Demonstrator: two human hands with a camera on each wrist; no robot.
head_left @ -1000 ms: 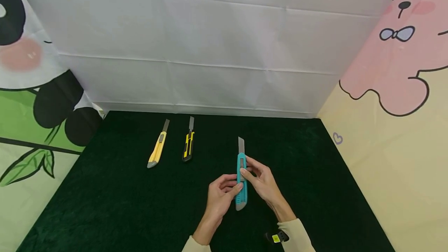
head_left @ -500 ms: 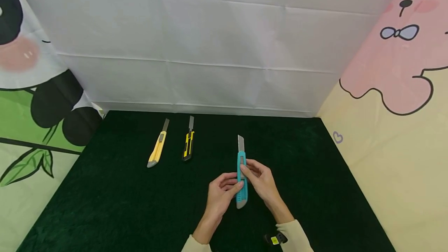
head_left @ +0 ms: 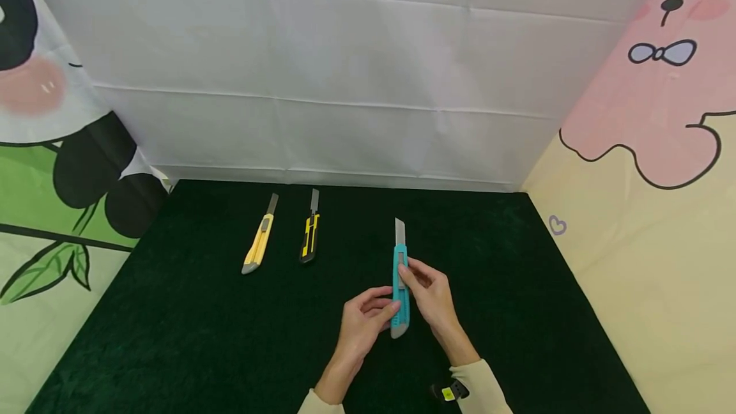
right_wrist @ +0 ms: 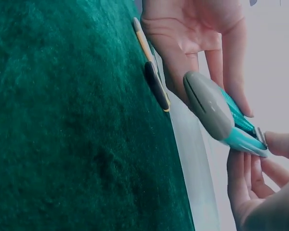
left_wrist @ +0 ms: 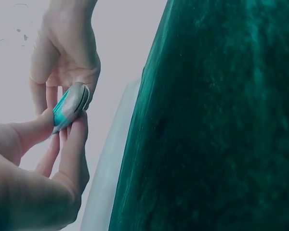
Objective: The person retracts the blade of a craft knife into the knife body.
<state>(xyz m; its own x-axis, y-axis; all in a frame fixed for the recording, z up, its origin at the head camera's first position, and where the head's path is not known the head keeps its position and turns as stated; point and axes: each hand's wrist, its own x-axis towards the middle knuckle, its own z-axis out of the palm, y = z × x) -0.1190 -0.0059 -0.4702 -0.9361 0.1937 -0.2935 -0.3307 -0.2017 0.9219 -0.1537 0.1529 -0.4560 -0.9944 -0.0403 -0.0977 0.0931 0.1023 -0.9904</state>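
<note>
From my seat at the feeds, I see both hands clamped on one thing: a turquoise utility knife (head_left: 403, 319), held clear of the dark green cloth (head_left: 190, 337) a little right of the middle of the head view. The left hand (head_left: 356, 323) pinches its lower part, the thumb on the front and the fingers behind, near the grey end cap (head_left: 399, 331). The right hand (head_left: 434, 299) grips higher up from the other side, its thumb over the grey slider channel and its fingertips behind the body. The hands sit close to each other, with the knife between them. Its blade (head_left: 400, 232) is out and points away from the person, toward the white backdrop (head_left: 356, 69). In both wrist views I get the grey cap up close, with a dark slit in it. Farther back and to the left on the cloth, I make out a pale yellow knife (head_left: 259, 243), slanted, and a black-and-yellow knife (head_left: 309, 238) just beside it, nearly straight; both have their blades out toward the backdrop. Pale sleeves (head_left: 482, 381) cover the wrists, and a small black device (head_left: 455, 391) with a yellow-green patch shows at the right one. A pink bear (head_left: 661, 107) decorates the right wall.
</note>
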